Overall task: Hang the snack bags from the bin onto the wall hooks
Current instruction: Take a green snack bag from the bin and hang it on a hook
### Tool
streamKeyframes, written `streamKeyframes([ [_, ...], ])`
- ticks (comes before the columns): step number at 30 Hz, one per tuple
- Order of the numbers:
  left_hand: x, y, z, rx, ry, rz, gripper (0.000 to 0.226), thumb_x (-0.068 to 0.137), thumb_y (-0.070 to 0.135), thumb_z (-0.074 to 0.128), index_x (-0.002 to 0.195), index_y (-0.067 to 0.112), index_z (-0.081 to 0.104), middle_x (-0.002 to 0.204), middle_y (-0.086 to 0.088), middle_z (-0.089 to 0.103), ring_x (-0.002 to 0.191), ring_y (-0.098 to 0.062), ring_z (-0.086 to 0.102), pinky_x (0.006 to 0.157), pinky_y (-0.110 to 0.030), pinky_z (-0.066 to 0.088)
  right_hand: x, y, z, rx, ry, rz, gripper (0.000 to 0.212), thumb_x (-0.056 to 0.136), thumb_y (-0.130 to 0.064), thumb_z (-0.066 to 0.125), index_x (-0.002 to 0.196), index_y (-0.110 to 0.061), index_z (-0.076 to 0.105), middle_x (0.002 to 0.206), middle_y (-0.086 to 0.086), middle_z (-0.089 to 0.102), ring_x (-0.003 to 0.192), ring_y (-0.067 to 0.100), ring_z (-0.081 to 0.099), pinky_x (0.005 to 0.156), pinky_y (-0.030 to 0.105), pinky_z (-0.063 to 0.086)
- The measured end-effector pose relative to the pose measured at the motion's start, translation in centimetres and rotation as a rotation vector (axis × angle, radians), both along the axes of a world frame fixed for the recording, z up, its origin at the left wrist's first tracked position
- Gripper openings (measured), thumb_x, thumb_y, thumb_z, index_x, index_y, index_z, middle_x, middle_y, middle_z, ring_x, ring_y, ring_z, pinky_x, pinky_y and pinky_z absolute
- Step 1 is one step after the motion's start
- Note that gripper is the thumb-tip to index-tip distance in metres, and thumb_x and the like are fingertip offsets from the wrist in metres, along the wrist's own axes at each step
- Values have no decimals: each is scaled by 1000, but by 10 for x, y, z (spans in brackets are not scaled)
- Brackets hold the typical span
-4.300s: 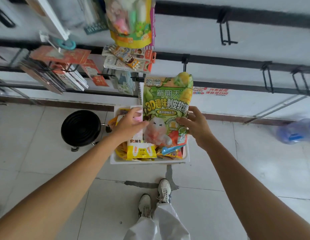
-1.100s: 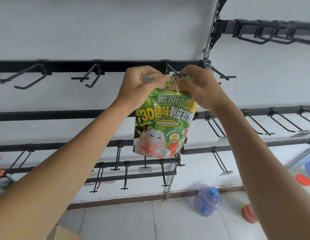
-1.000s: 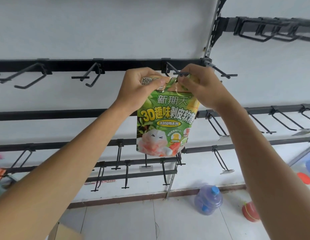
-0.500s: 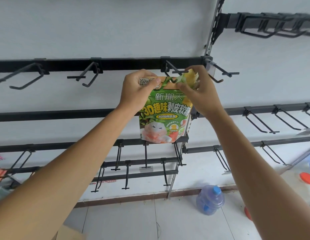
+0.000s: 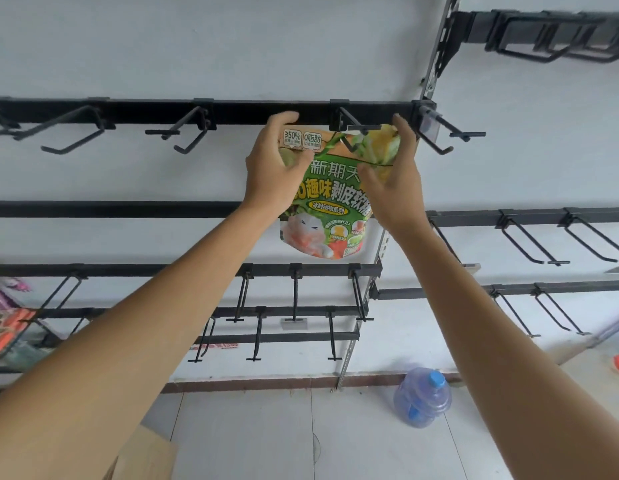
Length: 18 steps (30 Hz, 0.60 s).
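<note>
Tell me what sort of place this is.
Probably a small shop's display wall, or a mock-up of one: rows of black rails carrying peg hooks, a green snack bag held at one, and packaged goods hanging at far left.

Snack bag (image 5: 330,202): green glossy pouch, yellow and white Chinese lettering, a white cartoon animal low on the front, corn picture at the top right. Hangs upright, front facing the camera, top edge just under the top black rail (image 5: 231,110). Wall hook (image 5: 349,128) on that rail: black wire, double prong with a short crossbar tip, prongs showing in front of the bag's top middle. Cannot tell if the hole is fully seated. Left hand (image 5: 276,164) grips the bag's upper left corner, right hand (image 5: 394,174) its upper right edge. Bag bottom hangs free, well below the rail.
</note>
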<state>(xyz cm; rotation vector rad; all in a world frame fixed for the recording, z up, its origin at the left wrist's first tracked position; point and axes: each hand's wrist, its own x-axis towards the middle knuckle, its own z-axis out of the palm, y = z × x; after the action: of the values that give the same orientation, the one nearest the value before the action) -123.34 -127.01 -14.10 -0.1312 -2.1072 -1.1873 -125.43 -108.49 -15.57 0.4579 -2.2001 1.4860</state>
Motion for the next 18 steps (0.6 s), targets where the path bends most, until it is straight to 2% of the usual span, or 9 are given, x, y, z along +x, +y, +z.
streamKeyframes([
  [2,12,-3,-9,-33,-57,-9,65,84,15,67,142,28,40,132,3,50,113,-8,52,102,-33,45,10,-1,-9,-1,-29,-15,83,83,-21,53,151,-31,7,145,6,45,126,24,50,102,47,46],
  [4,25,-4,-17,-70,-106,-9,80,84,11,67,149,32,26,137,-3,43,115,-13,52,100,-34,47,23,-3,-20,5,-103,-99,84,84,-24,51,153,-30,3,148,10,39,130,27,45,100,48,47],
  [6,39,-5,-25,-103,-149,25,88,85,13,67,153,31,15,142,-6,38,119,-16,50,97,-34,47,37,-4,-33,148,-246,-200,75,87,-26,53,151,-19,16,143,14,41,128,31,44,101,47,44],
  [8,54,-10,-38,-151,-217,65,84,86,16,67,154,24,17,143,-10,39,124,-21,47,100,-36,43,50,-9,-51,409,-440,-183,52,91,-30,51,138,-10,40,134,17,49,123,35,48,100,43,42],
  [10,70,-21,-54,-334,-319,121,66,87,20,65,147,16,36,140,-11,49,128,-27,46,103,-39,37,68,-23,-64,684,-550,-23,50,93,-35,48,134,-9,45,133,19,50,122,37,49,100,42,42],
  [11,80,-30,-62,-460,-395,149,59,87,24,63,143,17,44,139,-9,53,128,-29,46,103,-39,35,77,-33,-68,789,-545,55,53,93,-38,49,138,-10,43,136,18,47,124,38,46,102,44,42],
  [13,106,-53,-76,-654,-580,161,54,90,32,61,141,23,47,141,-3,54,130,-28,45,105,-41,33,94,-59,-75,928,-426,156,55,93,-42,51,140,-14,42,140,14,42,128,38,41,104,48,40],
  [16,151,-99,-91,-779,-765,137,51,93,36,58,141,27,45,144,1,50,133,-26,42,107,-46,32,120,-114,-79,1043,-259,251,54,95,-45,49,141,-18,41,145,11,40,132,35,37,106,48,36],
  [18,181,-134,-96,-781,-832,173,50,94,38,55,142,28,44,146,1,48,134,-25,42,109,-47,31,139,-154,-81,1078,-211,321,55,96,-45,48,144,-19,38,149,10,38,136,34,35,110,49,34],
])
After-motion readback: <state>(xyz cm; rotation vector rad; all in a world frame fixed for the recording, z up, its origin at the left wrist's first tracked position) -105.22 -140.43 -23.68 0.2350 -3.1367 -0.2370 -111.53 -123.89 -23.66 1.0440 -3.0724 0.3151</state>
